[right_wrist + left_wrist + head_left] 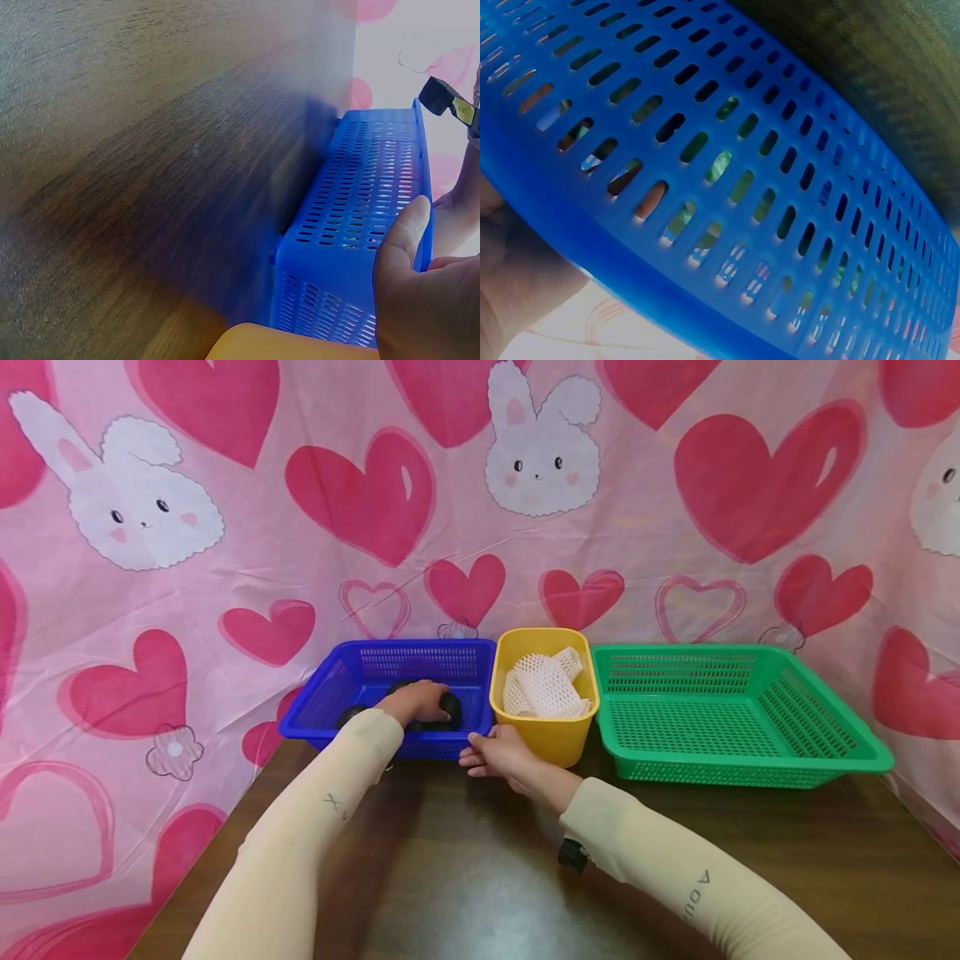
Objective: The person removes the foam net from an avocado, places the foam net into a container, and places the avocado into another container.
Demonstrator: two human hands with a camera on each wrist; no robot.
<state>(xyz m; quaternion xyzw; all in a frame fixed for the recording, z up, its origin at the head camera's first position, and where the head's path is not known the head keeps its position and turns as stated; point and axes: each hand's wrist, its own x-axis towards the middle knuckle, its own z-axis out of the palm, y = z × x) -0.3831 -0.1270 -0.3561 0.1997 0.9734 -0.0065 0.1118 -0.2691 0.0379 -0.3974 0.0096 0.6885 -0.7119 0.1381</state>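
In the head view my left hand (422,700) reaches into the blue basket (420,745). Its fingers and thumb curl about a dark, rounded object (452,707) on the basket's right side. Another dark object (351,716) lies farther left, partly behind the sleeve. The left wrist view shows mostly the basket's slotted wall (727,172), with part of the hand (525,277) beyond the rim. My right hand (504,755) is at the basket's near right corner, its fingers loosely extended. In the right wrist view its thumb (407,232) lies by the rim.
A yellow bin (551,739) holding white foam netting (547,685) stands right of the blue basket. Beyond it sits a green basket (720,768). All stand on a brown wooden table (480,877) before a pink heart-patterned cloth (637,543).
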